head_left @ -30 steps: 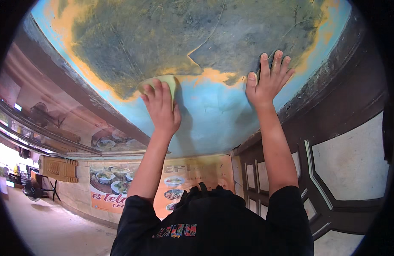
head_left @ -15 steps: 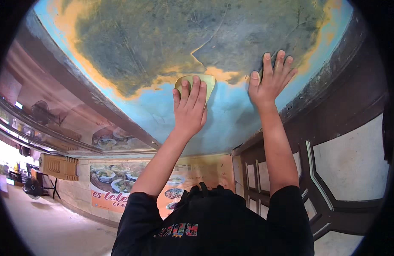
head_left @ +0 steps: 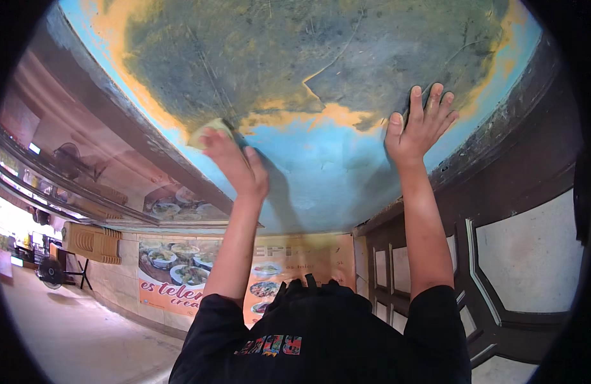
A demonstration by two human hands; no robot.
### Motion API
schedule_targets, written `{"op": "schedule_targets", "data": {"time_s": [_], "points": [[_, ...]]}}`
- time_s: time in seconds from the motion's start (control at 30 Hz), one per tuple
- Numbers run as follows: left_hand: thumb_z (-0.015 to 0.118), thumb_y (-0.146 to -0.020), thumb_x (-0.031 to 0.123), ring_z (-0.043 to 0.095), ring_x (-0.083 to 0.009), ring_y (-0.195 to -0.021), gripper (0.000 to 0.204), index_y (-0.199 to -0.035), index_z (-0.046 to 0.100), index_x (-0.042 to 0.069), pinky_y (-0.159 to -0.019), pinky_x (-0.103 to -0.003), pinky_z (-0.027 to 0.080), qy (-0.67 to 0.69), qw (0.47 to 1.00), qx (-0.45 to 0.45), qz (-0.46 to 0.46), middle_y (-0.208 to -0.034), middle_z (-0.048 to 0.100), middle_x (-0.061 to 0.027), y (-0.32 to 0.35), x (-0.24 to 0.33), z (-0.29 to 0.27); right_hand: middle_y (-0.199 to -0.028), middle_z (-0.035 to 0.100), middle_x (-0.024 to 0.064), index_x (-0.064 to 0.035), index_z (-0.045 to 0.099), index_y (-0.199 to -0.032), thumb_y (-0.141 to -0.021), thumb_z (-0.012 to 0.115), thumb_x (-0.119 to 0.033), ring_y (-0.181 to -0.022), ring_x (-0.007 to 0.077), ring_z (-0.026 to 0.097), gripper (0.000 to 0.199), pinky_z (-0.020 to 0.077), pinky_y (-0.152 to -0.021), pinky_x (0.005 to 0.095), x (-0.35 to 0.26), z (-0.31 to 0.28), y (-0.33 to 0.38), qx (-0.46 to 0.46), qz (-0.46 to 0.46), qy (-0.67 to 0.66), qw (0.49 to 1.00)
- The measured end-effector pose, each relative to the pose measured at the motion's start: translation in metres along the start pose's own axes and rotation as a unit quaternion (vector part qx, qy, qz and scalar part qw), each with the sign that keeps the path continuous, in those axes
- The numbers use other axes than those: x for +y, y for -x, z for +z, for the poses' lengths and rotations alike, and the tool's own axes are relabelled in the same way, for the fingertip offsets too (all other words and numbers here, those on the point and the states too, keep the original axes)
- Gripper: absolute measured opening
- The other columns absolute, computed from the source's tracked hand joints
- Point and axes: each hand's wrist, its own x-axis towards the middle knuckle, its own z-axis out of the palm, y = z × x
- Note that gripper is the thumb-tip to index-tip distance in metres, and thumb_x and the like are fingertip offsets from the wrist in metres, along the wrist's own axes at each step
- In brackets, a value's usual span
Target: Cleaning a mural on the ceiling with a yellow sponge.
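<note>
My left hand presses a pale yellow-green piece of sandpaper against a painted surface. The fingers are a little blurred and cover most of the sheet. They lie near the left border of a large dark grey worn patch, which has an orange-yellow rim inside the light blue paint. My right hand rests open on the same surface, fingers spread, at the patch's lower right edge. It holds nothing. A jagged crack line runs through the grey patch between the hands.
Dark framing borders the painted surface on the left, with a glossy reflective panel beyond. Brown panelled woodwork stands on the right. Farther off are a food banner, stacked tan plastic chairs and a black fan.
My left hand has swept left with the sandpaper, from the patch's lower middle toward its left border. My right hand stays on the same spot; the whole view has shifted slightly.
</note>
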Motion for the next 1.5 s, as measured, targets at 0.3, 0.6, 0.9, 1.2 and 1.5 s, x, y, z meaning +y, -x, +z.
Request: {"op": "schedule_targets", "data": {"time_s": [0.3,0.6,0.9,1.2,1.5], "points": [[0.052,-0.081,0.007,0.001,-0.0410,-0.143,0.070,-0.145,0.024,-0.002,-0.112,-0.055,-0.004,0.006,0.985,-0.100,0.144,-0.154,0.015,-0.0215,0.017,0.045,0.028,-0.153,0.027,0.0097,-0.0234,0.040,-0.142,-0.094,0.039,-0.042,-0.144,0.0349,0.012,0.051,-0.0021,-0.111,0.0588,-0.006,0.003,-0.001,0.006,0.019,-0.028,0.999],[0.040,-0.094,0.019,-0.003,-0.0413,-0.143,0.065,-0.145,0.012,-0.008,-0.112,-0.054,-0.006,0.029,0.997,0.040,-0.065,-0.153,0.003,-0.0275,0.004,-0.023,-0.004,-0.152,0.028,0.0107,-0.0224,0.040,-0.142,-0.095,0.038,-0.042,-0.143,0.0350,0.013,0.051,-0.0019,-0.111,0.0579,-0.002,0.004,0.002,0.010,0.013,-0.024,1.000],[0.043,-0.093,0.021,-0.003,-0.0398,-0.144,0.066,-0.147,0.015,-0.004,-0.111,-0.054,-0.006,0.026,0.996,-0.044,0.074,-0.155,0.007,-0.0219,0.007,0.040,0.033,-0.153,0.025,0.0141,-0.0157,0.037,-0.143,-0.098,0.033,-0.042,-0.143,0.0379,0.011,0.052,0.0009,-0.111,0.0583,-0.002,0.004,0.002,-0.015,-0.003,0.001,1.000],[0.047,-0.090,0.024,-0.004,-0.0408,-0.143,0.071,-0.146,0.014,-0.007,-0.111,-0.054,-0.006,0.018,0.999,-0.036,0.022,-0.155,0.004,-0.0240,-0.007,0.031,0.031,-0.153,0.025,0.0128,-0.0182,0.038,-0.143,-0.097,0.034,-0.039,-0.143,0.0363,0.012,0.051,-0.0003,-0.111,0.0577,0.005,0.004,0.008,-0.013,0.001,0.001,1.000],[0.039,-0.094,0.019,-0.007,-0.0402,-0.143,0.067,-0.147,0.007,-0.006,-0.111,-0.054,-0.008,0.022,0.997,-0.059,0.045,-0.155,0.001,-0.0238,0.022,0.030,0.033,-0.151,0.031,0.0114,-0.0211,0.042,-0.141,-0.095,0.038,-0.040,-0.143,0.0347,0.015,0.050,-0.0028,-0.112,0.0564,0.003,0.015,0.007,0.019,0.012,-0.039,0.999]]}}
